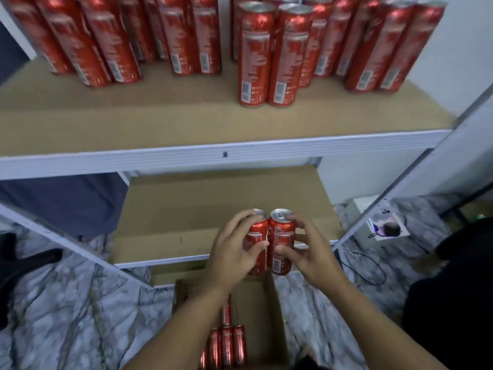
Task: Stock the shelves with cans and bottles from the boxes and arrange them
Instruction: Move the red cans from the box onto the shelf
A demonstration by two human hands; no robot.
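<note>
We are observing the left hand (234,252) gripping one red can (257,243) and the right hand (298,249) gripping a second red can (281,241), each grip closed round its own can with fingers curling over the upper body and thumb pressing the near side. The two cans are standing upright and touching side by side, held in the air above the open cardboard box (269,316) and in front of the lower shelf (186,209), whose board is showing bare where we can see it. We are judging the chief risk to be a slip: each can is being held by one hand only, and any knock between the two, or against the white front rail (160,161) of the upper shelf, could be loosening a grip and dropping a can onto the remaining cans (226,345) in the box. A second risk is lying on the upper shelf (133,116), where the stocked cans (266,54) are standing in uneven groups; a careless placement there could be toppling neighbours. Motion blur is limiting our reading of finer finger contact.
</note>
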